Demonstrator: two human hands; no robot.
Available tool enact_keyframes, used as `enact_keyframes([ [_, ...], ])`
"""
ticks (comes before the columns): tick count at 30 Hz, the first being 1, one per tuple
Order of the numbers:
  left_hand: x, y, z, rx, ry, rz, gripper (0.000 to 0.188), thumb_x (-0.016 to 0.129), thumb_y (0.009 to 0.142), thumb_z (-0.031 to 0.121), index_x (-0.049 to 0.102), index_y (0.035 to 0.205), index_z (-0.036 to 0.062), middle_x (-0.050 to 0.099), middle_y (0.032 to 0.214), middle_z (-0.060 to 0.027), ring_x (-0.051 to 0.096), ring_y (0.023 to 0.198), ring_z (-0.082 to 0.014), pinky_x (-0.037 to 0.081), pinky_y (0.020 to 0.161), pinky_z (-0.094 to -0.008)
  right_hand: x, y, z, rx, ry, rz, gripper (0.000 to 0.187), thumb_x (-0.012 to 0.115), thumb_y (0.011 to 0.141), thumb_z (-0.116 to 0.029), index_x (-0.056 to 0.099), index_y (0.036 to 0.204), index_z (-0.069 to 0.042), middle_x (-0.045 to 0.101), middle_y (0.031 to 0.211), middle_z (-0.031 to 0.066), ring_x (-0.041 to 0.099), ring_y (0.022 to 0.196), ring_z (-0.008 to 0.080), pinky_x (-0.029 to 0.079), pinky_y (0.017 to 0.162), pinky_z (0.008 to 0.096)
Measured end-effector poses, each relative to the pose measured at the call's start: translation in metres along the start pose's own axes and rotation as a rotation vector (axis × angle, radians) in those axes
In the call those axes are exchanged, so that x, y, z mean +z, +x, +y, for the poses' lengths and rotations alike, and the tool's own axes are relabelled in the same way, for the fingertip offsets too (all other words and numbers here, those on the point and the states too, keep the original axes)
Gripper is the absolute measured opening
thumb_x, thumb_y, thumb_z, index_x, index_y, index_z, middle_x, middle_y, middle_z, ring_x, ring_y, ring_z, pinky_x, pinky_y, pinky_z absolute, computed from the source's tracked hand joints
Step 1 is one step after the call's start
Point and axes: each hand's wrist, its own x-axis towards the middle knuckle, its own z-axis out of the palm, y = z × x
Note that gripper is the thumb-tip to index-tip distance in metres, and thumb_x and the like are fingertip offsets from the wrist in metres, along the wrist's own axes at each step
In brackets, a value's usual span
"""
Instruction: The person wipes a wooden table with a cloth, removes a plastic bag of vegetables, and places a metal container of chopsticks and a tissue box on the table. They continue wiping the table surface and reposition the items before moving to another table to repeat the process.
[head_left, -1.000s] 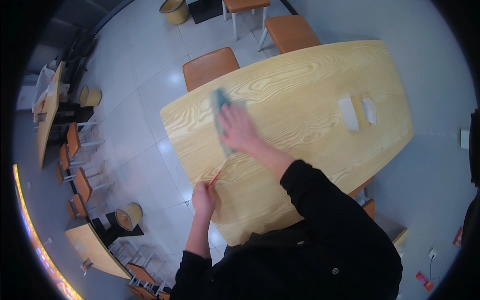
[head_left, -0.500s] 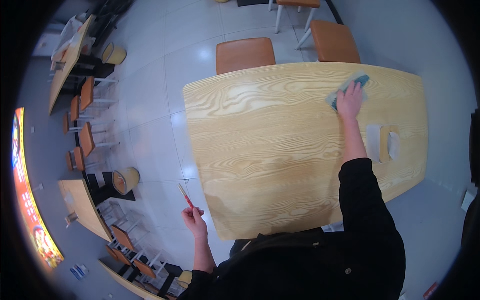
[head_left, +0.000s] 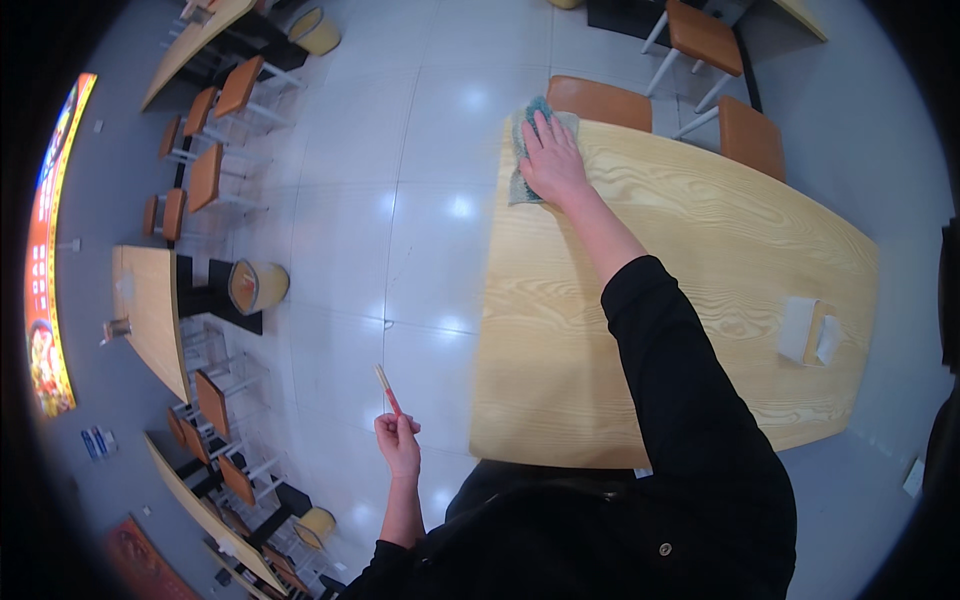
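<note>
My right hand (head_left: 553, 166) presses a grey-green cleaning cloth (head_left: 527, 187) onto the far left corner of the wooden table (head_left: 570, 330). Its fingers are stretched over the cloth, whose edges show around them; a darker green patch pokes out beyond the fingertips. Left of the table, above the floor, my left hand (head_left: 399, 441) is closed around the lower end of chopsticks (head_left: 388, 388). They are pale at the tip and red lower down, pointing up and away. Whether there is one stick or two is hard to tell.
A tissue box (head_left: 800, 330) with white tissue stands at the table's right. Brown stools (head_left: 600, 103) are tucked at the far edge, with another stool (head_left: 752, 138) beside. Along the left are further tables (head_left: 155, 310), several stools and a yellowish bin (head_left: 258, 287). A wall borders the right.
My right hand has swept the cloth leftward across the table, from the far right to the far left corner. The view has shifted left. My left hand keeps its hold on the chopsticks.
</note>
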Motion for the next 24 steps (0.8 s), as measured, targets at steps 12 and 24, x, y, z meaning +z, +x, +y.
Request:
enact_keyframes([
  [12, -0.085, -0.010, -0.029, -0.071, -0.156, 0.092, 0.008, 0.050, 0.096, 0.007, 0.042, 0.096, 0.0062, 0.057, 0.079, -0.0047, 0.055, 0.066, -0.0097, 0.048, 0.061, -0.0234, 0.007, -0.171, -0.105, 0.040, 0.105, 0.062, 0.056, 0.052, 0.084, -0.015, 0.040, 0.136, 0.001, 0.033, 0.146, 0.0240, 0.031, 0.133, 0.0447, 0.024, 0.112, 0.0502],
  [24, -0.116, 0.004, -0.035, -0.048, -0.202, 0.098, 0.008, 0.050, 0.097, 0.008, 0.043, 0.094, 0.0053, 0.056, 0.079, -0.0053, 0.055, 0.066, -0.0104, 0.048, 0.063, -0.0251, 0.005, -0.206, -0.165, 0.044, 0.848, -0.210, 0.025, 0.054, 0.087, -0.012, 0.059, 0.109, -0.003, 0.049, 0.137, 0.0162, 0.039, 0.131, 0.0395, 0.029, 0.110, 0.0501],
])
